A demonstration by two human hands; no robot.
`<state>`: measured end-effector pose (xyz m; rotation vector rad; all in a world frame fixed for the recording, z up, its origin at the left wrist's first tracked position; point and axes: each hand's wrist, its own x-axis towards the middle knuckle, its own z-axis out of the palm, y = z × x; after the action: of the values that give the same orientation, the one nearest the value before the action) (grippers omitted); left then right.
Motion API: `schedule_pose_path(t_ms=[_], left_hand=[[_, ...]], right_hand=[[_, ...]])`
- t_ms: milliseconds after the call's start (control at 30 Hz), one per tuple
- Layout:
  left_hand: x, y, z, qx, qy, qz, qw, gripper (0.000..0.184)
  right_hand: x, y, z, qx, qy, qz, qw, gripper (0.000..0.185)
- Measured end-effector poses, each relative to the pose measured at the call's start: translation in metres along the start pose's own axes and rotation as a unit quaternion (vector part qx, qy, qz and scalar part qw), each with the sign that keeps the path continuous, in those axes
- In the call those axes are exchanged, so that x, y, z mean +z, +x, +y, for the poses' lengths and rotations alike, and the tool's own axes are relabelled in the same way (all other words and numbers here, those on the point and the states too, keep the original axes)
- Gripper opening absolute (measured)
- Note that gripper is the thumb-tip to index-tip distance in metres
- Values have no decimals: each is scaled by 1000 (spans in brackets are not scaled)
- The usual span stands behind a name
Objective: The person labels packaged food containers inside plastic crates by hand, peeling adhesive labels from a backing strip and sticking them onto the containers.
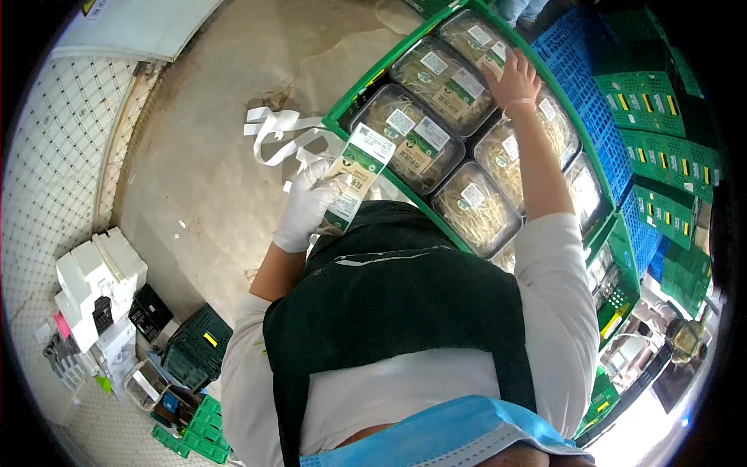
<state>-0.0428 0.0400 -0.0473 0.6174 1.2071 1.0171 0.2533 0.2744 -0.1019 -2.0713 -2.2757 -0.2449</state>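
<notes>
Gloved left hand (311,198): fingers curled round flat glossy strip of printed labels (359,175), beside green plastic crate (340,111); bare right hand (514,79): fingers spread on clear-lidded tray (476,40) inside crate.

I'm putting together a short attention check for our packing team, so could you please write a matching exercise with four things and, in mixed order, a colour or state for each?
1. Left hand
2. Right hand
3. Apron
4. Face mask

A. Light blue
B. Bare, resting on a tray in the green crate
C. Dark green
D. Gloved in white, holding printed labels

Pairs: 1-D, 2-B, 3-C, 4-A
</notes>
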Motion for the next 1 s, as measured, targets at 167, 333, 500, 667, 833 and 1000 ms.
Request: schedule_pose_path(t_ms=[167, 333, 500, 667, 833, 1000], left_hand=[[10, -5, 16, -23, 3, -28, 999, 23], [17, 0, 8, -25, -19, -66, 997, 27], [37, 9, 11, 8, 187, -179, 966, 26], [83, 6, 8, 119, 230, -157, 953, 13], [102, 7, -2, 39, 257, -236, 936, 7], [66, 15, -13, -21, 143, -237, 961, 6]], right_hand=[[-2, -69, -59, -68, 67, -6, 995, 71], [-31, -102, -27, -52, 9, 7, 999, 68], [-118, -168, -55, -113, 528, -154, 828, 34], [-135, -201, -56, -31, 533, -123, 837, 21], [-124, -188, 17, 75, 394, 78, 913, 11], [-85, -236, 78, 100, 442, -35, 891, 27]])
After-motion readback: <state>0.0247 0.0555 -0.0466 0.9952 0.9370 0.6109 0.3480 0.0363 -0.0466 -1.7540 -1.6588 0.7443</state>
